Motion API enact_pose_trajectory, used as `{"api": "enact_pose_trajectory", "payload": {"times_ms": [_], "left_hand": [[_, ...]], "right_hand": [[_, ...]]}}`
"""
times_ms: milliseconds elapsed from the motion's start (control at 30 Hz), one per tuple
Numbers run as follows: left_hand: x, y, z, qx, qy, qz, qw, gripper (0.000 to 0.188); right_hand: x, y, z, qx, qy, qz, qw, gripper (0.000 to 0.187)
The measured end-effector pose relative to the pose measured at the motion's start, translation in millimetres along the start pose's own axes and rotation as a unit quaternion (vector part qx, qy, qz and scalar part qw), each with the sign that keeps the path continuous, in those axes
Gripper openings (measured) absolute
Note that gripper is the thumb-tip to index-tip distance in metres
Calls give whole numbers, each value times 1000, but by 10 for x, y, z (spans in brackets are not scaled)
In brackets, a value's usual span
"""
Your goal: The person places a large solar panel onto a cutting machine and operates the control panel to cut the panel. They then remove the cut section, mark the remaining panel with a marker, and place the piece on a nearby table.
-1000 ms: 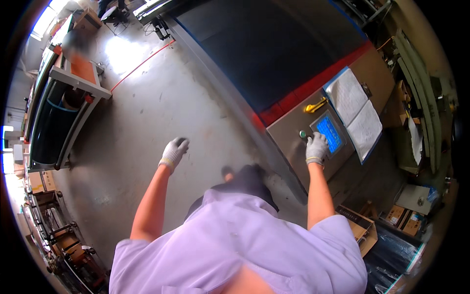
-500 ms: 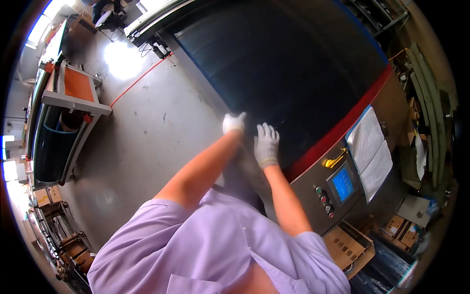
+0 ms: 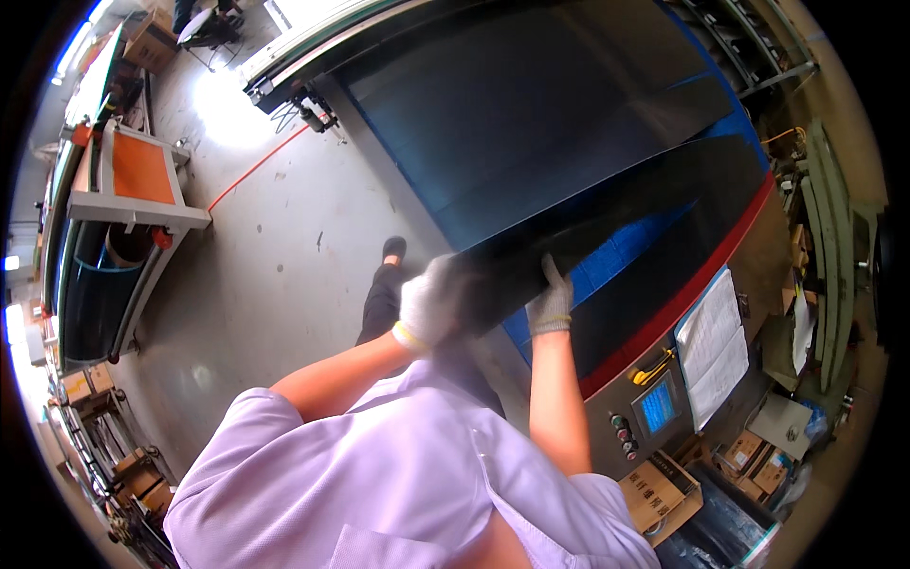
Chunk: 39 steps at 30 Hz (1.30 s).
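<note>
A thin, flexible black sheet (image 3: pixel 654 194) is lifted and curved above the machine's wide bed, its near end raised toward me. My left hand (image 3: pixel 427 303), in a white knit glove, is closed on the sheet's near left corner, which is smeared by motion. At the near edge, my gloved right hand (image 3: pixel 550 305) grips the same sheet with one digit on top; its other fingers are partly hidden. Under the raised part, the blue bed surface (image 3: pixel 611 258) shows. More black sheet material (image 3: pixel 531 123) lies flat farther back on the bed.
A machine beam (image 3: pixel 313 43) crosses the bed's far left. Along the right edge are a red strip (image 3: pixel 682 294), a yellow handle (image 3: pixel 654 366), a blue screen (image 3: pixel 656 408), buttons and white papers (image 3: pixel 711 346). Cardboard boxes (image 3: pixel 659 488) sit lower right; a roll stand (image 3: pixel 142 209) stands left.
Both hands have drawn back toward me and now hold the black sheet, which has come up off the bed. The blue surface beneath is exposed. My leg has come into view.
</note>
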<state>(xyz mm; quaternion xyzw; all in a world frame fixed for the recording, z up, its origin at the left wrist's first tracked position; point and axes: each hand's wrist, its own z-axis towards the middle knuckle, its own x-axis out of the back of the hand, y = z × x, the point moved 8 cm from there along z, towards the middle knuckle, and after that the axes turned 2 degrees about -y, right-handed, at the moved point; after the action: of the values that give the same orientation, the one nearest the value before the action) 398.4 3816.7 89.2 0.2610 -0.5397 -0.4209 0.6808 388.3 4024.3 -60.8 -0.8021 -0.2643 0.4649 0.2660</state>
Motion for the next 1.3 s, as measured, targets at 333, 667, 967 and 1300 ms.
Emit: {"api": "enact_pose_trajectory", "payload": {"times_ms": [333,667,967,1300], "left_hand": [[679,-1800,142,266,-16,-108,958,11],[236,-2894,637,458,-121,-212,855,19],[-26,-3078,1119,502,-222,-124,826,34],[-134,-3203,560,455,-224,-324,799,25]], "right_hand": [[-436,865,773,-13,152,-381,912,27],[-956,661,1539,43,233,-390,890,38],[-609,390,1987,63,316,-480,816,61],[-452,611,1518,76,256,-562,783,23]]}}
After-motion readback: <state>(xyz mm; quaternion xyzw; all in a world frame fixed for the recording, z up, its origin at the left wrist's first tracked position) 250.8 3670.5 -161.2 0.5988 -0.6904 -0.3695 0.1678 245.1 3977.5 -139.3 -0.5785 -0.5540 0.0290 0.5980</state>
